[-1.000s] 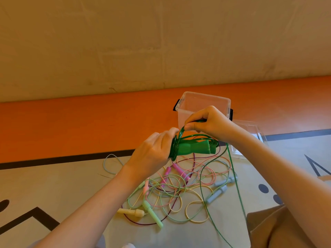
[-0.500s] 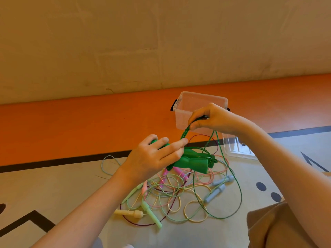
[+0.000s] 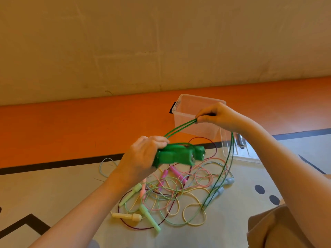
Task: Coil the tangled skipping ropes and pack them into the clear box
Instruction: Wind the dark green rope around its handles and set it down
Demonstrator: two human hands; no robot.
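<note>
Your left hand point(image 3: 141, 158) holds the two green handles point(image 3: 176, 155) tight, your right hand point(image 3: 217, 116) pinches the green cord point(image 3: 179, 128) up by the clear box point(image 3: 188, 108), other ropes point(image 3: 172, 192) tangled on the floor below

- Green handles point(image 3: 176, 155), bright solid green, held together in the left hand point(image 3: 141, 158).
- Green cord point(image 3: 180, 127), darker green, pinched by the right hand point(image 3: 217, 116) at two o'clock from the handles.
- Clear box point(image 3: 186, 113), colourless and see-through, with a black clip point(image 3: 173, 107) on its nine o'clock side.
- Tangled ropes point(image 3: 172, 192): pastel pink, yellow, mint, pale blue, with one maroon cord.
- Pink handles point(image 3: 176, 173); mint handle point(image 3: 150, 218); cream handle point(image 3: 126, 216); grey-blue handles point(image 3: 219, 191).
- Floor point(image 3: 53, 190), beige with black lines and two black dots point(image 3: 266, 195) at three o'clock.
- Orange band point(image 3: 71, 129); tan wall point(image 3: 125, 42).
</note>
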